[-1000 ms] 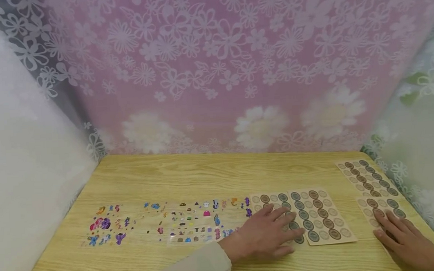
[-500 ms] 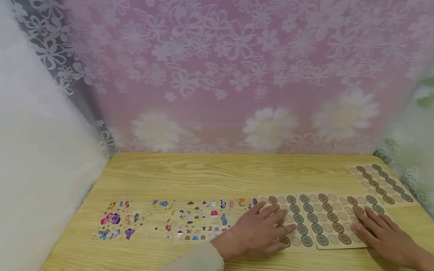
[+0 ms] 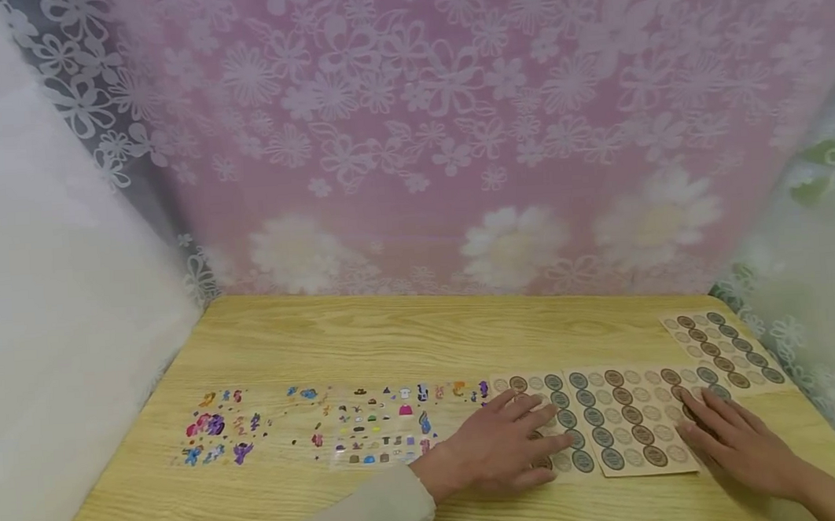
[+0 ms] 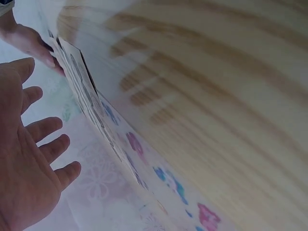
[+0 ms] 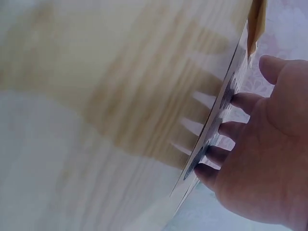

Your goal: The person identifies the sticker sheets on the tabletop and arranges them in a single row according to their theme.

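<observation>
My left hand point(image 3: 494, 449) rests with spread fingers over a tan sheet of round stickers point(image 3: 564, 461) in the head view. Right beside that lies a second tan sticker sheet point(image 3: 634, 416). The fingers of my right hand point(image 3: 746, 444) touch a third tan sticker sheet point(image 3: 689, 376), which meets the second one's right side; whether they overlap I cannot tell. The right wrist view shows my right hand point(image 5: 264, 154) with its fingertips against the sheet's dark round stickers point(image 5: 195, 163). In the left wrist view, the fingers of my left hand point(image 4: 29, 154) are extended and apart.
A fourth tan sticker sheet point(image 3: 723, 351) lies at the table's back right. Clear sheets with colourful pony stickers point(image 3: 210, 425) and small clothing stickers point(image 3: 370, 428) lie to the left, one partly under my left forearm. Flowered curtains point(image 3: 453, 133) enclose the wooden table point(image 3: 365, 334).
My right hand has slid the third tan sheet leftward, from near the right table edge up to the second sheet. The left hand stays over its sheet. The head view has shifted slightly.
</observation>
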Motion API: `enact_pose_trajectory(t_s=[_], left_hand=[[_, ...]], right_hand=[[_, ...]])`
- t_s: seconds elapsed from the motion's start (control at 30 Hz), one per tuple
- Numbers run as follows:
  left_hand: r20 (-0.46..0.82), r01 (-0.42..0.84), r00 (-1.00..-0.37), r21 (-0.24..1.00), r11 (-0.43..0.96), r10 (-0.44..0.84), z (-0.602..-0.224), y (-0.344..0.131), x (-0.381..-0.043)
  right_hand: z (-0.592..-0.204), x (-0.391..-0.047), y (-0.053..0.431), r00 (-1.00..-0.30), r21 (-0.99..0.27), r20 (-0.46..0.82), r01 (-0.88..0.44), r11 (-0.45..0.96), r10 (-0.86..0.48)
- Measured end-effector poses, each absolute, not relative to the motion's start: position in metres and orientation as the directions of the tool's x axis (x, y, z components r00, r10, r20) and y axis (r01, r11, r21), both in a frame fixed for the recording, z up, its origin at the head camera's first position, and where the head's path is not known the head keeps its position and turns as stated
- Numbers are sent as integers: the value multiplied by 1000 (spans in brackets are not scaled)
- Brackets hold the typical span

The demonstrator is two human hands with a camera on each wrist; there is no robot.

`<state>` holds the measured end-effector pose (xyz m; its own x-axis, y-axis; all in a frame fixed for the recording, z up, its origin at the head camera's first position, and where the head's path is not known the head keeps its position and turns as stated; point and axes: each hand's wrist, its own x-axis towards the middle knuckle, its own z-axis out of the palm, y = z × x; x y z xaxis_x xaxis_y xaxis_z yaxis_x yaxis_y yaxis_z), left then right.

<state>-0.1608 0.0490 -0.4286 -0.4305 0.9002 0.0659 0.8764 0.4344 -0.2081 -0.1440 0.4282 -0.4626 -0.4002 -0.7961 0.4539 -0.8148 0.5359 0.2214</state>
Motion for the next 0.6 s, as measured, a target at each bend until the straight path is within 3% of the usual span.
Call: enact_pose_trajectory(t_s=[0.2, 0.27, 0.33, 0.4, 0.47, 0.6], left_hand=[[83, 890, -418, -162, 426, 905, -427, 62, -160], [77, 892, -432, -107, 438, 899, -425, 68, -162], [66, 888, -457, -23, 459, 887, -422, 75, -165], [62, 874, -485, 68, 481, 872, -419, 84, -170], [66, 851, -515, 158, 500, 855, -414, 96, -176], [78, 787, -561, 361, 501, 824, -406, 122, -193]], right_hand=[[-462, -152, 446, -481, 205, 467, -757, 620, -742], [-455, -153, 456, -685, 0, 391, -668, 744, -615], [-447, -157, 468, -872, -206, 250, -472, 857, -421], [-438, -162, 481, -982, -333, 76, -190, 923, -175], [-433, -171, 495, -999, -344, -32, 2, 939, -10], [-434, -184, 515, -988, -306, -50, 155, 939, 147]])
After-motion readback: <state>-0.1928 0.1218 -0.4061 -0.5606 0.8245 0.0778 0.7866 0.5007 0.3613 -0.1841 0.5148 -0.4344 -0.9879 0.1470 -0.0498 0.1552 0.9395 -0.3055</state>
